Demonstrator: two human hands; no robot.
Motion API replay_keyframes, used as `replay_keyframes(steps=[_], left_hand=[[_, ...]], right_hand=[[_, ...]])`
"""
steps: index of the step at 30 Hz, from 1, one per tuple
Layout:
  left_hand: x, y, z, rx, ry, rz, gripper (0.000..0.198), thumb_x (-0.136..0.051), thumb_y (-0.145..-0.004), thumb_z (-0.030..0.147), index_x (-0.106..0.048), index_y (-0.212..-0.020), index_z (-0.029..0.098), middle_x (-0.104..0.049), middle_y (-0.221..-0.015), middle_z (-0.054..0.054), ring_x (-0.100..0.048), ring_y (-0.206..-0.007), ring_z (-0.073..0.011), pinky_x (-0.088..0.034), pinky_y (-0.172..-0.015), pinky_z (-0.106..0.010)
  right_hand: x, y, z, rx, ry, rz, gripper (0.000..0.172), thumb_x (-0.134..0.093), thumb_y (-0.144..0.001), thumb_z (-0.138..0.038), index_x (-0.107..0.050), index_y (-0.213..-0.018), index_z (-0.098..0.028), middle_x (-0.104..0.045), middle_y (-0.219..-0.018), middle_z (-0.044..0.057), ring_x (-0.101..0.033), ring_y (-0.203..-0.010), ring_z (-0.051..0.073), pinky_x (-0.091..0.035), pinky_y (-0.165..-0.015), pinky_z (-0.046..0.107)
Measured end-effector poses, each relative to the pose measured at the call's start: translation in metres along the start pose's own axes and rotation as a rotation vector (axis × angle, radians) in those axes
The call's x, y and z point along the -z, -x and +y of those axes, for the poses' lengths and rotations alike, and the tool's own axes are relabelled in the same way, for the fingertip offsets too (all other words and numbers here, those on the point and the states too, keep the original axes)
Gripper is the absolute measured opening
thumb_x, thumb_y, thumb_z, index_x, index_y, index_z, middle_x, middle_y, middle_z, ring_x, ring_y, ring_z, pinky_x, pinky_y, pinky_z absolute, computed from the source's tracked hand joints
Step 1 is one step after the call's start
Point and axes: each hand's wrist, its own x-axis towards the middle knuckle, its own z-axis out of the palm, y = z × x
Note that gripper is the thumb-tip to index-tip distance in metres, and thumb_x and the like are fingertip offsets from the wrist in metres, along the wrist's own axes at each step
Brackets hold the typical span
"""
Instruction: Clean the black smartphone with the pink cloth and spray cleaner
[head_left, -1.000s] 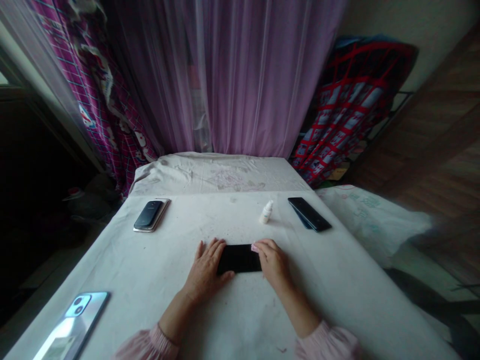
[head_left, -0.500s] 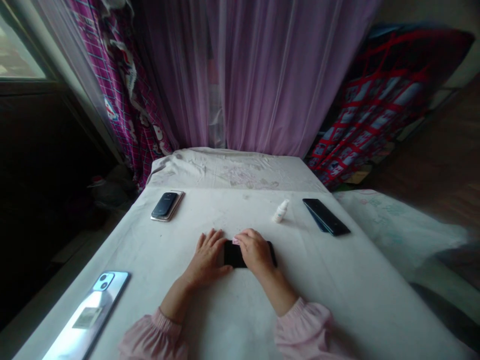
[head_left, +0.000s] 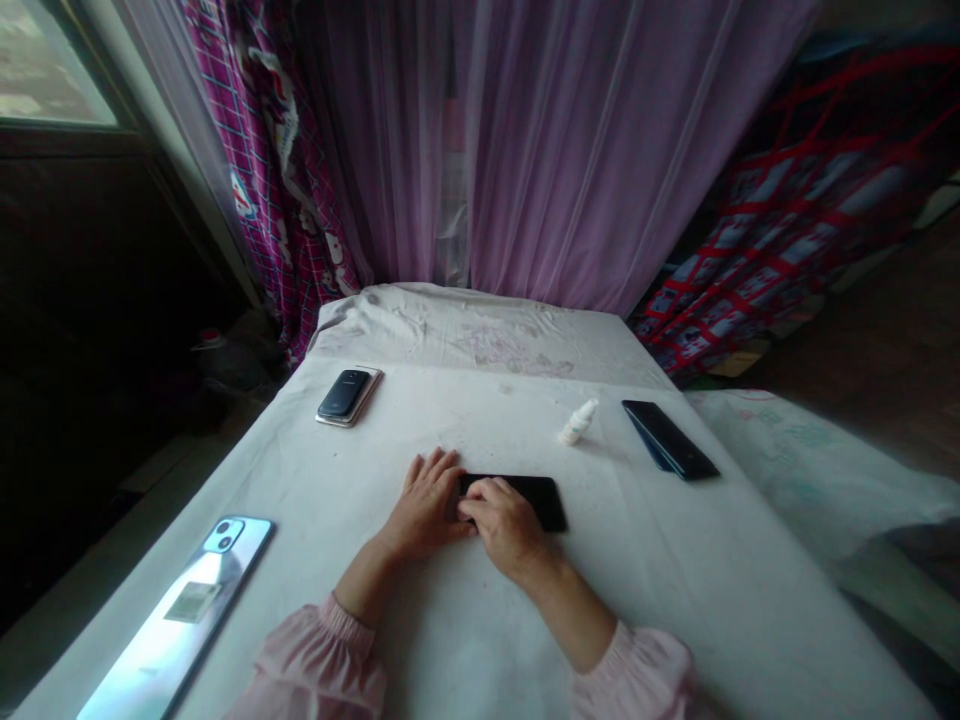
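A black phone (head_left: 534,498) lies face up on the white cloth-covered table (head_left: 675,580), straight ahead of me. My left hand (head_left: 424,503) lies flat with its fingers stretched out against the phone's left end. My right hand (head_left: 504,523) rests on the left part of the screen with its fingers curled; the small pink cloth it held earlier is hidden under them. Both wrists wear pink sleeves.
A small white bottle (head_left: 578,422) lies behind the phone. Two stacked phones (head_left: 348,395) lie at the back left, a dark phone (head_left: 669,438) at the back right, a silvery-blue phone (head_left: 180,615) face down at the near left. Purple curtains hang behind.
My right hand has slid from the phone's right end to its left end, uncovering the right part of the screen. The left hand has stayed put. The view has shifted slightly.
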Motion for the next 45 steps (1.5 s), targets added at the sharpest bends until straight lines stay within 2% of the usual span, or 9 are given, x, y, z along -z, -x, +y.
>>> replay_keyframes(steps=[5, 10, 14, 23, 29, 33, 40, 42, 45], left_hand=[[0.002, 0.0, 0.001, -0.005, -0.006, -0.034, 0.078, -0.081, -0.069, 0.046, -0.048, -0.134, 0.019, -0.038, -0.152, -0.017, -0.022, -0.145, -0.0364, -0.015, -0.115, -0.062], [0.008, -0.002, 0.004, 0.012, 0.007, -0.073, 0.082, -0.082, -0.067, 0.046, -0.046, -0.136, 0.018, -0.037, -0.153, -0.018, -0.021, -0.145, -0.0368, -0.013, -0.115, -0.062], [0.01, -0.001, 0.007, 0.022, 0.025, -0.071, 0.082, -0.082, -0.066, 0.043, -0.047, -0.135, 0.017, -0.037, -0.153, -0.019, -0.022, -0.145, -0.0373, -0.013, -0.115, -0.062], [0.006, 0.0, 0.006, 0.005, 0.02, -0.007, 0.078, -0.082, -0.065, 0.039, -0.048, -0.132, 0.02, -0.04, -0.151, -0.017, -0.025, -0.144, -0.0374, -0.012, -0.115, -0.062], [0.005, 0.001, 0.004, -0.016, 0.0, -0.002, 0.077, -0.08, -0.067, 0.041, -0.048, -0.133, 0.02, -0.039, -0.151, -0.017, -0.025, -0.144, -0.0371, -0.014, -0.115, -0.061], [0.004, 0.001, 0.002, -0.018, -0.026, -0.009, 0.079, -0.079, -0.068, 0.041, -0.046, -0.137, 0.02, -0.037, -0.153, -0.016, -0.023, -0.145, -0.0368, -0.013, -0.115, -0.061], [0.004, 0.001, 0.002, -0.024, -0.072, 0.0, 0.078, -0.079, -0.069, 0.043, -0.047, -0.137, 0.021, -0.038, -0.152, -0.017, -0.026, -0.144, -0.0371, -0.016, -0.114, -0.063], [0.003, 0.001, 0.003, -0.032, -0.077, 0.017, 0.078, -0.079, -0.068, 0.043, -0.048, -0.136, 0.02, -0.04, -0.151, -0.017, -0.028, -0.143, -0.0374, -0.018, -0.114, -0.063], [0.001, 0.003, 0.002, -0.028, -0.096, 0.087, 0.074, -0.078, -0.068, 0.046, -0.051, -0.131, 0.018, -0.045, -0.148, -0.019, -0.032, -0.141, -0.0375, -0.021, -0.113, -0.062]], right_hand=[[0.0, -0.002, 0.004, -0.001, -0.013, -0.002, 0.024, -0.054, -0.09, -0.009, -0.072, -0.084, -0.024, -0.065, -0.087, 0.002, -0.057, -0.085, 0.017, -0.044, -0.075, 0.025], [-0.007, -0.018, 0.014, -0.115, 0.016, 0.058, 0.023, -0.054, -0.09, -0.011, -0.073, -0.09, -0.024, -0.066, -0.09, 0.004, -0.057, -0.086, 0.018, -0.044, -0.079, 0.027], [-0.006, -0.018, 0.022, -0.147, 0.037, 0.06, 0.023, -0.054, -0.091, -0.011, -0.073, -0.091, -0.025, -0.067, -0.091, 0.004, -0.057, -0.086, 0.018, -0.044, -0.08, 0.027], [0.017, 0.031, 0.076, -0.275, 0.152, 0.146, 0.033, -0.044, -0.09, -0.006, -0.074, -0.092, -0.022, -0.067, -0.093, 0.007, -0.059, -0.086, 0.019, -0.046, -0.079, 0.029], [0.024, 0.059, 0.101, -0.354, 0.164, 0.221, 0.031, -0.043, -0.092, -0.014, -0.074, -0.092, -0.021, -0.067, -0.091, 0.007, -0.061, -0.082, 0.02, -0.049, -0.077, 0.031], [0.022, 0.045, 0.084, -0.383, 0.183, 0.164, 0.032, -0.044, -0.091, -0.009, -0.074, -0.093, -0.021, -0.068, -0.093, 0.007, -0.06, -0.086, 0.02, -0.047, -0.078, 0.029], [0.009, -0.009, 0.021, -0.308, 0.133, 0.004, 0.024, -0.052, -0.091, -0.012, -0.073, -0.089, -0.024, -0.067, -0.092, 0.006, -0.059, -0.088, 0.019, -0.045, -0.079, 0.027], [0.007, -0.013, 0.018, -0.275, 0.1, 0.009, 0.024, -0.053, -0.092, -0.013, -0.074, -0.088, -0.024, -0.067, -0.092, 0.005, -0.059, -0.087, 0.018, -0.044, -0.078, 0.027], [0.01, -0.003, 0.033, -0.294, 0.035, 0.105, 0.026, -0.051, -0.091, -0.013, -0.074, -0.089, -0.025, -0.068, -0.093, 0.005, -0.061, -0.086, 0.017, -0.045, -0.08, 0.026]])
